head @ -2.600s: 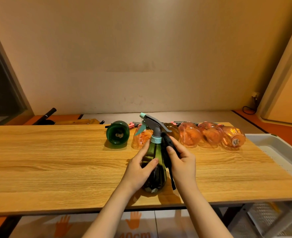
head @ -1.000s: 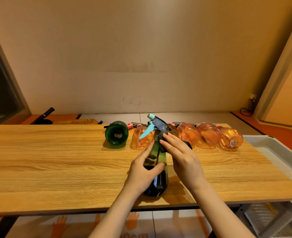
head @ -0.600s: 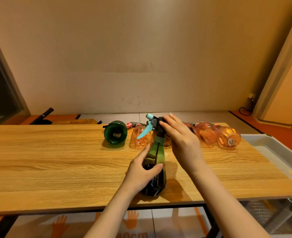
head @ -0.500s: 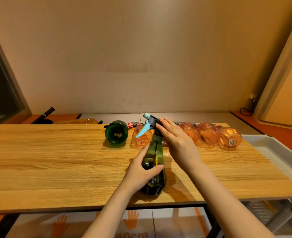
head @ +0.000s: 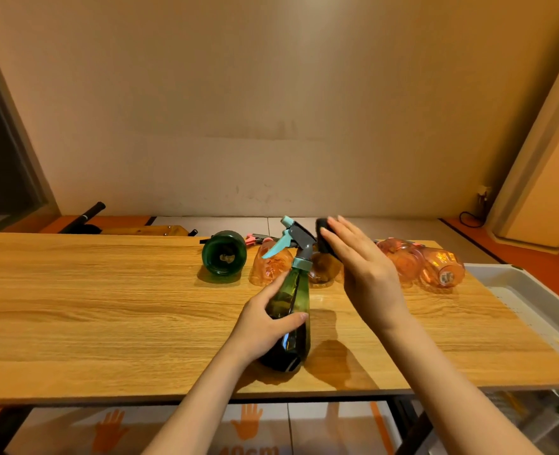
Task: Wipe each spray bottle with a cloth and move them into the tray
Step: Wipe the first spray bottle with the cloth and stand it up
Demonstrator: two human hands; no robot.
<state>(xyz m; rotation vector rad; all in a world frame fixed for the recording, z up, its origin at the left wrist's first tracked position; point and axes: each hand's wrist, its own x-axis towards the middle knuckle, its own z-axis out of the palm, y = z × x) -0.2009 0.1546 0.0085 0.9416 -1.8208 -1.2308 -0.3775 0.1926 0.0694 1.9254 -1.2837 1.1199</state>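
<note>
While it leans on the table [head: 107, 307], green spray bottle [head: 293, 300]: left hand [head: 265, 326] grips its body.
Right hand [head: 367, 274]: fingers straight, apparently pressing dark cloth [head: 323, 231] against sprayer head.
Tray [head: 514, 279]: well apart, right.

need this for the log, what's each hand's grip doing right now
left hand: closed round the green spray bottle.
right hand: open, straight fingers laid on the dark cloth by the sprayer head.

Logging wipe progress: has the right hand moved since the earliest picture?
Yes: the right hand, with the cloth, went farther from the near table edge, up to the sprayer head.
</note>
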